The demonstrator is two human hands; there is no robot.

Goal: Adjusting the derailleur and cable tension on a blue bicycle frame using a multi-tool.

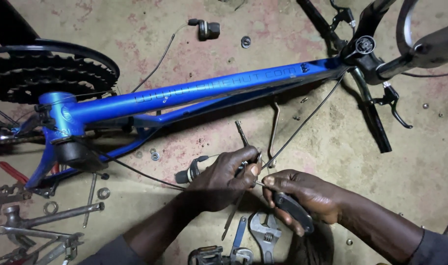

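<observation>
In the lower middle of the frame, the left hand [224,176] is closed around a small black shifter [190,172] and pinches a thin cable [302,122]. The right hand [302,196] grips a black folding tool [295,212] and touches the cable too. The blue bike frame [194,93] lies across the floor [420,167] above. An adjustable wrench [264,233] lies below the hands

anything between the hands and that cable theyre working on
Nothing visible. The left hand already pinches the thin cable at its fingertips, and the right hand, gripping a dark-handled tool, meets it at the same spot. The cable runs clear over the floor up toward the blue bike frame.
</observation>
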